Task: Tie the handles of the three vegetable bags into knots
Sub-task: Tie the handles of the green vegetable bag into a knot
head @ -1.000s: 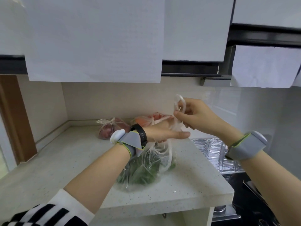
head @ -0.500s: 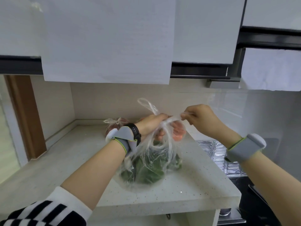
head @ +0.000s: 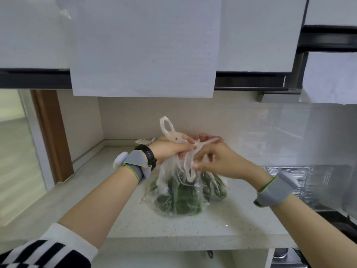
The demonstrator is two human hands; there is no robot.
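Our clear plastic bag of green vegetables [head: 179,194] sits on the pale speckled countertop [head: 231,219]; our left hand [head: 170,150] grips one twisted white handle loop [head: 166,125] upright, probably for tautness, while our right hand [head: 218,161] pinches the other handle [head: 190,167], likely to thread the knot

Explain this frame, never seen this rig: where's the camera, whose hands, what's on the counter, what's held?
No machine: a person works bare-handed, and the one camera sits on their head, looking forward and down. The left hand and right hand each grip a handle of the clear bag of green vegetables standing on the pale counter; one handle loop sticks up. Behind it lies a second bag with reddish produce, and what looks like a third bag's knotted top shows past the left wrist.
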